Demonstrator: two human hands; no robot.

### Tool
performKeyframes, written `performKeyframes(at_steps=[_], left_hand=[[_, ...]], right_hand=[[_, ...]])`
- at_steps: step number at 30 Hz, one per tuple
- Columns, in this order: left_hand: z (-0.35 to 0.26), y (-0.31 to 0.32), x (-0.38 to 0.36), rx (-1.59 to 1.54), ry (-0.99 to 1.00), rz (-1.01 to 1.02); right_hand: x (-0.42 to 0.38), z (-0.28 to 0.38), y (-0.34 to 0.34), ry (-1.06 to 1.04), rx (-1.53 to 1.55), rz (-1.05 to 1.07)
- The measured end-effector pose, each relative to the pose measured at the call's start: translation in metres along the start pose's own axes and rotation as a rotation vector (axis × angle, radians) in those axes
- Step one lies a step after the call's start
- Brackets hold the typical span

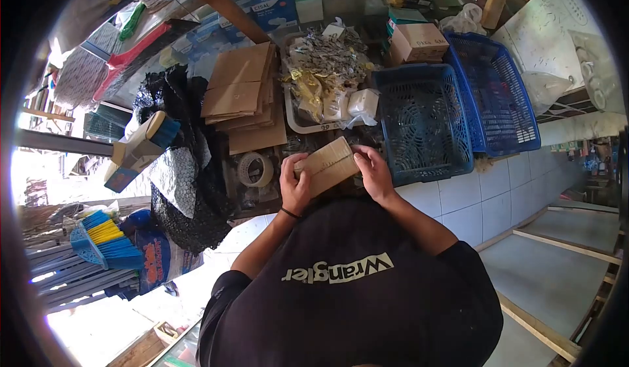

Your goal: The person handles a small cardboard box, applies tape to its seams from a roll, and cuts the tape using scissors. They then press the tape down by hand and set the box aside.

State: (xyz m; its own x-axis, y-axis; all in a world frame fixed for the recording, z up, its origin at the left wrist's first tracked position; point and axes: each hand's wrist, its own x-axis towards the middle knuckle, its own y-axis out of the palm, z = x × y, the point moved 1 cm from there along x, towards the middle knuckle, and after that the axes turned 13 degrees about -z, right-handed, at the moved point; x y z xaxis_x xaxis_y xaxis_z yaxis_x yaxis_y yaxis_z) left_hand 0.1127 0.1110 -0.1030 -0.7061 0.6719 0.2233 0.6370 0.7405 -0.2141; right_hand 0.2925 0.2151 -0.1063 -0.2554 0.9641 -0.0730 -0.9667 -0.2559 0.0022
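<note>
Two bare hands were raised in front of the person's chest, a little apart, at about the same height. The left hand [296, 178] had its fingers bent and its thumb pointing forward; a thin dark band [291, 214] circled that wrist. The right hand [373, 172] was curved inward, its palm side turned toward the left, fingers and thumb bent in a hold. Both elbows were bent and spread outward, and both forearms, bare below dark sleeves, angled in toward the middle.
</note>
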Motion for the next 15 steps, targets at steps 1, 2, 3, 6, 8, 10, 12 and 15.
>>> performKeyframes(at_steps=[1, 2, 3, 6, 8, 10, 12, 15], left_hand=[[0.004, 0.000, -0.001, -0.061, -0.024, -0.019], [0.008, 0.000, -0.003, -0.068, -0.050, -0.016], [0.004, -0.001, -0.001, -0.075, -0.077, -0.013], [0.009, -0.002, 0.000, -0.122, -0.083, -0.012], [0.007, -0.004, 0.000, -0.169, -0.130, -0.015], [0.007, -0.004, 0.001, -0.183, -0.144, 0.009], [0.008, -0.003, 0.003, -0.201, -0.147, 0.029], [0.012, 0.000, 0.003, -0.232, -0.145, 0.029]], right_hand=[[0.002, -0.001, -0.001, -0.009, -0.026, 0.003], [0.003, -0.003, -0.002, 0.004, -0.053, 0.009], [0.006, -0.002, -0.002, 0.018, -0.079, 0.016], [0.008, 0.004, -0.001, 0.020, -0.160, 0.029], [0.010, 0.007, 0.001, 0.000, -0.198, 0.027], [0.011, 0.008, 0.002, -0.031, -0.217, 0.007], [0.012, 0.010, 0.002, -0.036, -0.242, -0.001], [0.012, 0.017, 0.000, -0.013, -0.254, -0.005]])
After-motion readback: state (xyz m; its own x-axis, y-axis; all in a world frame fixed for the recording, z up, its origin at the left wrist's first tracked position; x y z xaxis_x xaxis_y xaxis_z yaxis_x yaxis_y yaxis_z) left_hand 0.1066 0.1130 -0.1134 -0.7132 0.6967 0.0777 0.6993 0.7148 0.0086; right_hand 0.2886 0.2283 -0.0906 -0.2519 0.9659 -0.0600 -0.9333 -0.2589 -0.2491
